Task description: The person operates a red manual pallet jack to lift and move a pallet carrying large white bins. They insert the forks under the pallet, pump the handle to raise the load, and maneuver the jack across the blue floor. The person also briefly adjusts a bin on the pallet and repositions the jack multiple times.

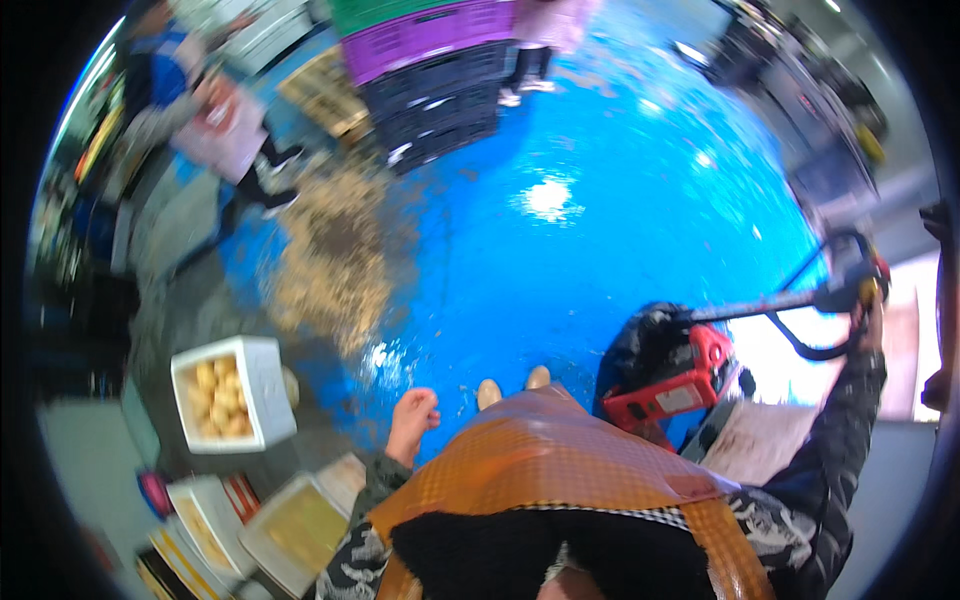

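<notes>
My right hand [868,312] is stretched out to the right and closed around the black loop handle [838,296] of a red pallet jack [668,380], whose long bar runs from the handle down to the red pump body beside me. My left hand [413,420] hangs at my side with loosely curled fingers and holds nothing. It is above the wet blue floor [560,260], near an open white box of pale round produce [228,392]. I wear an orange apron [560,450], and my two shoe tips show just past it.
Stacked plastic crates [432,80] in green, purple and black stand ahead. A patch of brown debris [330,250] lies on the floor at left. More white boxes [290,525] sit at lower left. People stand at upper left [215,120] and behind the crates [535,45].
</notes>
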`<control>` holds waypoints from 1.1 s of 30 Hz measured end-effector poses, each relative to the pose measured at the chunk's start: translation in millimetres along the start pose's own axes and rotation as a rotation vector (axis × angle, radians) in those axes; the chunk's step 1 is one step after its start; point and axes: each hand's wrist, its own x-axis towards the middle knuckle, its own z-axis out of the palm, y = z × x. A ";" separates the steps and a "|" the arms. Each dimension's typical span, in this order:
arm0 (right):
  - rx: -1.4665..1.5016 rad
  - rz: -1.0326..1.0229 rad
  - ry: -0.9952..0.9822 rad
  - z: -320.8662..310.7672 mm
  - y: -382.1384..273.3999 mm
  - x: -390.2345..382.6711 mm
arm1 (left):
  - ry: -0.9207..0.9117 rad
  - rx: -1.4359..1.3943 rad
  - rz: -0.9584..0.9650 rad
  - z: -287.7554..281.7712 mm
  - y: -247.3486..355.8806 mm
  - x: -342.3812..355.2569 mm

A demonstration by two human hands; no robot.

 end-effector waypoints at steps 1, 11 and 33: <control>0.014 0.022 0.017 10.2 -3.1 -18.3 | 0.022 0.024 -0.057 0.4 8.1 9.0; -0.097 -0.064 0.010 84.3 -34.5 -84.2 | -0.120 0.165 -0.022 83.0 139.9 140.0; -0.324 -0.069 0.448 235.0 -48.3 -62.6 | -0.753 0.687 -0.059 473.3 409.4 430.2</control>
